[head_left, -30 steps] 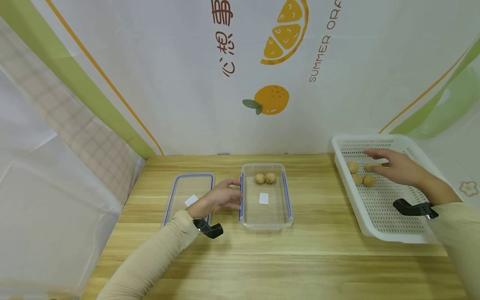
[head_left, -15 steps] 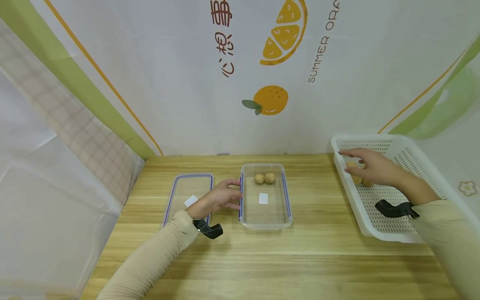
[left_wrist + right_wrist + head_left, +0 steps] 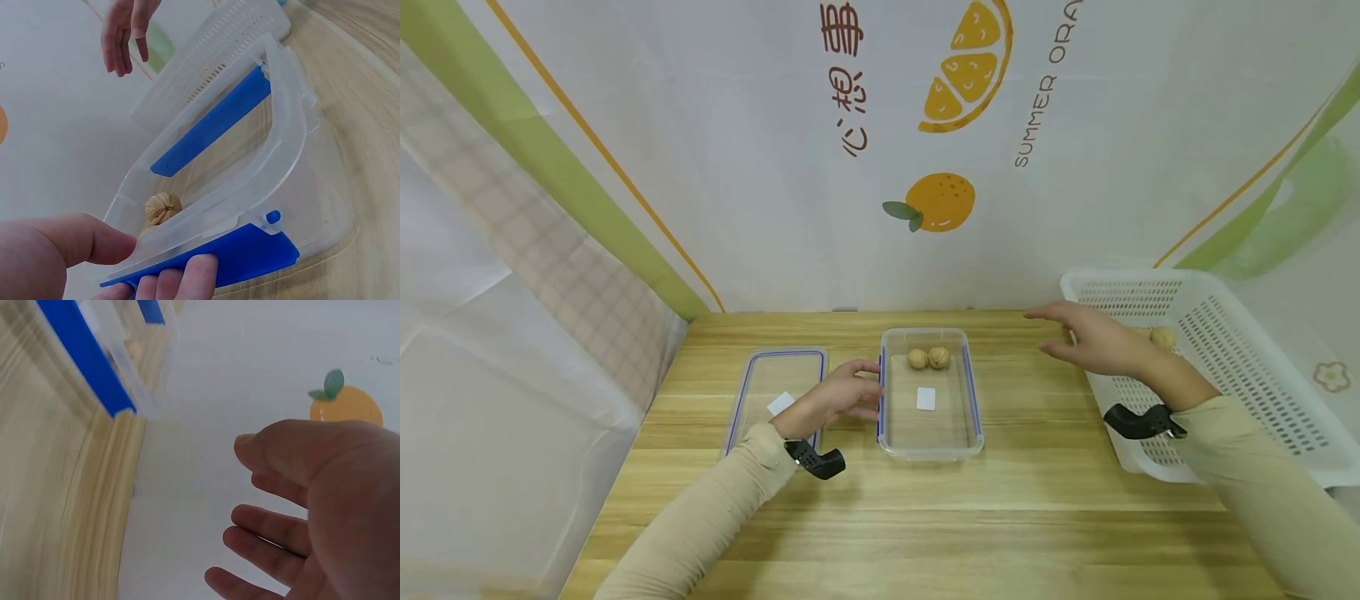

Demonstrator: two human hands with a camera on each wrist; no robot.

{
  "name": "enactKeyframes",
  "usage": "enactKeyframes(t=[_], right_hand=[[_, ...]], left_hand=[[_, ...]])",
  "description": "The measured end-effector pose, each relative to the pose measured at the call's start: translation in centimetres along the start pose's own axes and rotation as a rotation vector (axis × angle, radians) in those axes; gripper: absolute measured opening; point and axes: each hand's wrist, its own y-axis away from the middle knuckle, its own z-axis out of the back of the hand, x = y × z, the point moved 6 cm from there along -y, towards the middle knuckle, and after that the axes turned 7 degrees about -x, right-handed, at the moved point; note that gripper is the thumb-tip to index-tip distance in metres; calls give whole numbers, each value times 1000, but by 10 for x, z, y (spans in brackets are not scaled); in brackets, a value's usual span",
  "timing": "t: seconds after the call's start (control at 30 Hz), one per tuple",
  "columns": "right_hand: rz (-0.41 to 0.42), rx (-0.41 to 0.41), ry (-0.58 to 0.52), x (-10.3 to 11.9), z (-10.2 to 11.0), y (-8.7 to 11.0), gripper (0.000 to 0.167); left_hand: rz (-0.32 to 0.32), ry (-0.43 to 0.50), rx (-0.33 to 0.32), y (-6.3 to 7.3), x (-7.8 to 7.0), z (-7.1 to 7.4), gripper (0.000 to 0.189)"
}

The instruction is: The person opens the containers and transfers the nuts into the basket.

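A clear plastic food container (image 3: pixel 931 425) with blue side latches stands on the table with two walnuts (image 3: pixel 938 357) at its far end. My left hand (image 3: pixel 848 392) holds its left wall; in the left wrist view the thumb lies at the rim and the fingers against the blue latch (image 3: pixel 250 256). Over the left rim of a white perforated basket (image 3: pixel 1247 333), my right hand (image 3: pixel 1101 340) is in the air, fingers extended and apart. Nothing shows between the fingers in the right wrist view. A walnut (image 3: pixel 1163 337) shows in the basket behind this hand; others are mostly hidden.
Left of the container lies its clear lid (image 3: pixel 775 375) with a blue seal, partly under my left forearm. A white printed cloth (image 3: pixel 760 167) hangs behind the wooden table (image 3: pixel 925 533). A black camera mount (image 3: pixel 1142 422) sticks out from my right wrist.
My right hand has moved left across the basket, passing over the walnuts, to beyond its left rim. My left hand, the container and its two walnuts have stayed in place.
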Motion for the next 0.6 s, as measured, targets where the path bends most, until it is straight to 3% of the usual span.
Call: enactKeyframes(t=[0.3, 0.6], right_hand=[[33, 18, -56, 19, -23, -19, 50], [31, -20, -133, 43, -41, -37, 45]], left_hand=[[-12, -22, -4, 2, -3, -1, 56], [-8, -19, 3, 1, -2, -1, 57]])
